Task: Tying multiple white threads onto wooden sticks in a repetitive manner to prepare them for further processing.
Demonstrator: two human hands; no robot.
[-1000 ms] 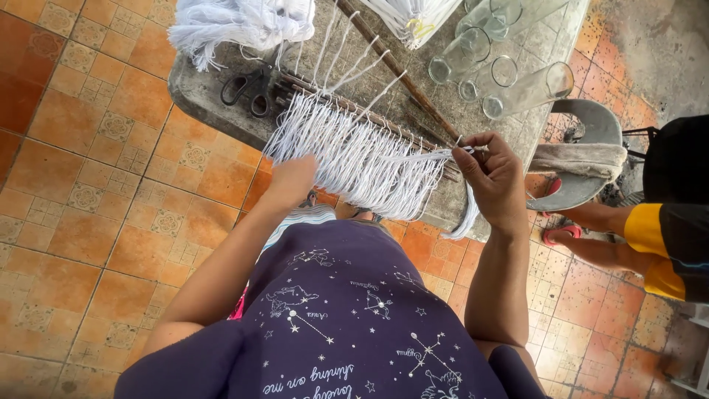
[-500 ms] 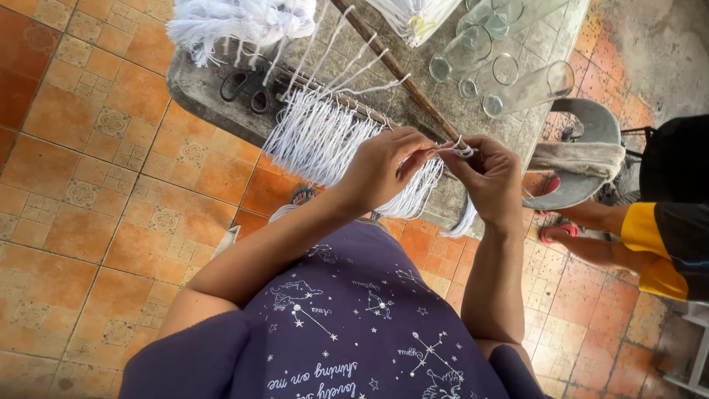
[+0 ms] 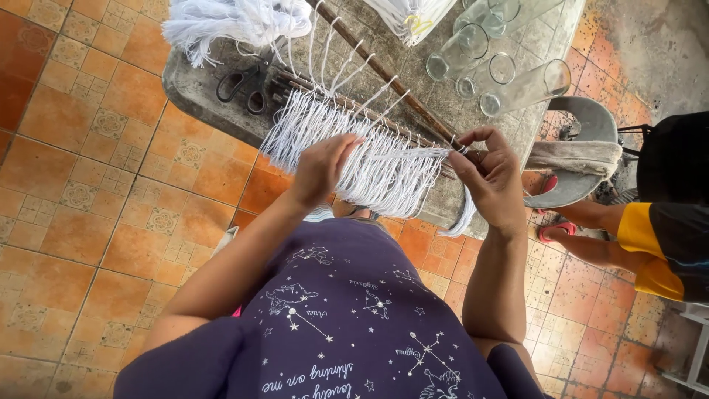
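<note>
Cords: white cords hang off the wooden stick, between both hands.
Left hand: nine o'clock side, fingers loosely spread against the strands.
Right hand: three o'clock side, fingertips pinching one cord.
Beyond: scissors, glass vases, eleven to one o'clock.

Orange patterned floor tiles, grey stone table, daylight

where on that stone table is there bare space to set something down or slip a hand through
The bare stone at the table's left end, between the scissors and the edge, is free. A narrower strip lies between the long stick and the glass jars. The middle is crowded: white cords hang there, with the left hand and right hand working them.
</note>
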